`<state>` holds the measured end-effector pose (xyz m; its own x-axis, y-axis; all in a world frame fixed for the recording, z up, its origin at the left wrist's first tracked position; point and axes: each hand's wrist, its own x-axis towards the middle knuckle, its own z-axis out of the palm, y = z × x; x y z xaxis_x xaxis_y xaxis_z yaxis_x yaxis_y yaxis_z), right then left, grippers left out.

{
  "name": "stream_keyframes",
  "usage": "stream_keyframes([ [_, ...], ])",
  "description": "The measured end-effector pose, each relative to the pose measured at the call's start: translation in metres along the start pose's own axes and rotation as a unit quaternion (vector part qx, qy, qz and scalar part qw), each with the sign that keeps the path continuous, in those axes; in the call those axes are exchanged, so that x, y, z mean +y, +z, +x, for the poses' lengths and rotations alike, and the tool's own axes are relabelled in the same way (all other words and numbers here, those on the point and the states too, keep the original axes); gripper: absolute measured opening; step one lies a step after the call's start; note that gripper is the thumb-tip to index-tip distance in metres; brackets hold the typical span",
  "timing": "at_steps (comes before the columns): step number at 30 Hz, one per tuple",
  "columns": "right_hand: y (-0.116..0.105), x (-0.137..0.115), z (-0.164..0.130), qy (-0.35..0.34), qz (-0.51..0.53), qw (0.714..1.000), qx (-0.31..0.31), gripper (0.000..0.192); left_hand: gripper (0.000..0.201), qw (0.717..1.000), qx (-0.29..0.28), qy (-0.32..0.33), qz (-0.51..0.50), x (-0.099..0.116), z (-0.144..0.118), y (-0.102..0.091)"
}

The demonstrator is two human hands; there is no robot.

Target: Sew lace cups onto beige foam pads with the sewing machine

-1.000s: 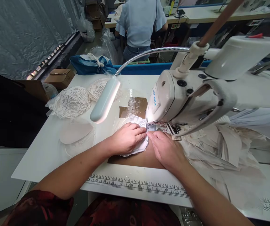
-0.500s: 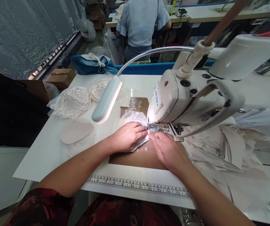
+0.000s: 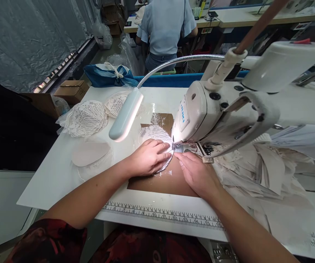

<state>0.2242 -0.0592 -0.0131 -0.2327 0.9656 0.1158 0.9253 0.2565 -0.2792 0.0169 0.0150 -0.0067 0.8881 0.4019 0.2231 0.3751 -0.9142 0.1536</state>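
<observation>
A rounded white lace piece point(image 3: 153, 133) lies under the needle area of a white sewing machine point(image 3: 192, 113). My left hand point(image 3: 149, 156) rests flat on it, fingers stretched toward the presser foot and slightly apart. Right of the needle, my right hand point(image 3: 198, 171) has its thumb and forefinger together at the near right edge of the lace piece. The fingertips of both hands are close to the presser foot. Part of the lace is hidden beneath my left hand. A brown sheet point(image 3: 157, 184) lies under the work and my hands.
Lace cups point(image 3: 84, 118) and a smooth beige oval piece point(image 3: 90, 153) lie on the left. A lamp point(image 3: 126, 115) hangs over the table. Pale fabric point(image 3: 264, 175) is heaped on the right. A ruler strip point(image 3: 162, 217) runs along the front edge. A person point(image 3: 165, 29) sits ahead.
The lace piece has turned under the needle, so its rounded far edge and near right edge show more. My left hand has shifted slightly with it; my right hand stays beside the needle.
</observation>
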Motion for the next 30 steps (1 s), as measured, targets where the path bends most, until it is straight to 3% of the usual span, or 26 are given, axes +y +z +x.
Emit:
stream_keyframes([
  [3,0.000,0.001,0.000,0.015,0.000,1.000,-0.002,0.037,0.033,1.000,-0.005,0.024,-0.013,0.000,-0.002,-0.002],
  [10,0.005,0.004,-0.002,-0.034,0.002,0.999,0.007,0.037,0.032,0.998,-0.017,0.061,-0.029,-0.003,-0.002,-0.001],
  [16,0.002,0.000,-0.001,-0.013,-0.029,1.000,0.002,0.037,0.027,0.997,-0.019,0.056,-0.049,-0.005,-0.003,-0.002],
  [23,-0.003,-0.004,-0.001,-0.082,-0.039,0.996,-0.011,0.044,0.028,0.997,-0.005,0.046,-0.066,-0.005,-0.003,-0.001],
  [30,-0.004,-0.006,-0.003,-0.083,-0.050,0.995,-0.035,0.043,0.033,0.997,-0.026,0.068,-0.030,-0.003,-0.001,0.001],
])
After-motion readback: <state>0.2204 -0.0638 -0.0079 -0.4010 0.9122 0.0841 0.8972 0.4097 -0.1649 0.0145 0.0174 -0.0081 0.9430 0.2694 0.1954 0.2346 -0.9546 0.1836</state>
